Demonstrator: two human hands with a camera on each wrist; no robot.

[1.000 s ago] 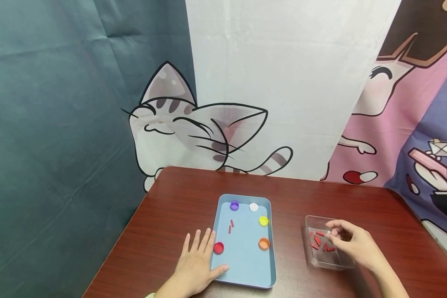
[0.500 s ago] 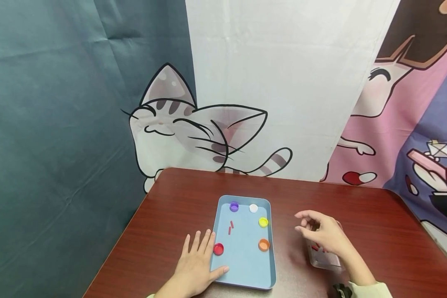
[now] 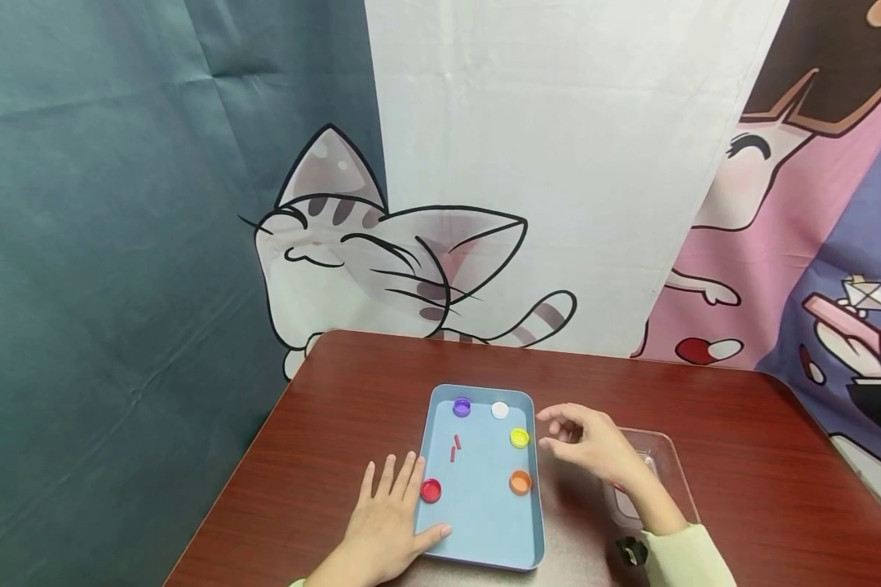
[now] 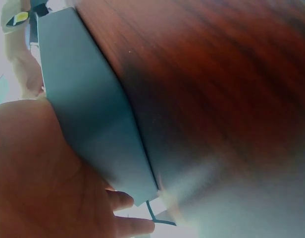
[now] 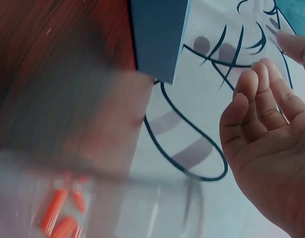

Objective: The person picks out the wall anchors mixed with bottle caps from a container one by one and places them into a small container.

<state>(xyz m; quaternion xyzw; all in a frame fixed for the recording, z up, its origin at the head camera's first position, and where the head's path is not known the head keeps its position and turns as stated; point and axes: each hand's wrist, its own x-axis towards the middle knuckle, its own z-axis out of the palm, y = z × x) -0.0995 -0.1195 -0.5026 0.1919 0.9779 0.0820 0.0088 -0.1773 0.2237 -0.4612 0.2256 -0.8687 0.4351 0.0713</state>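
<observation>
A light blue tray (image 3: 480, 530) lies on the table. My left hand (image 3: 382, 522) rests along its left side, fingers spread and thumb over the rim; the left wrist view shows the palm beside the tray's outer wall (image 4: 88, 84). Two short red sticks (image 3: 458, 442) lie inside the tray. At the tray's right rim, close to a yellow cap (image 3: 519, 438), hovers my right hand (image 3: 595, 444), its thumb and index finger apart. Nothing shows between those fingers. Behind its wrist stands a clear plastic box (image 3: 681, 473), partly hidden, with several red sticks (image 5: 54, 210) in it.
Round caps also sit in the tray: purple (image 3: 462, 408), white (image 3: 500, 410), orange (image 3: 520, 482) and red (image 3: 431, 490). The reddish-brown table (image 3: 352, 391) backs onto a printed cloth (image 3: 580, 163).
My right hand has moved left from over the clear box to the tray's right rim. The left hand, tray, caps and the two sticks in the tray stay put.
</observation>
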